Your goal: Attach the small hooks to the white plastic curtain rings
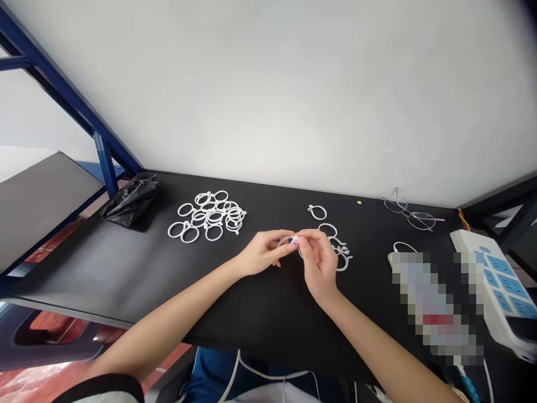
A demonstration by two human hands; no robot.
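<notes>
Left hand (260, 252) and right hand (319, 258) are pinching a white circular plastic ring (296, 239) mid-frame; uneven pressure possibly risking slippage.

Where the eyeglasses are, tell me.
In the head view, the eyeglasses lie on the right, at the far edge of the table near the wall, beyond the white power strip.
</notes>
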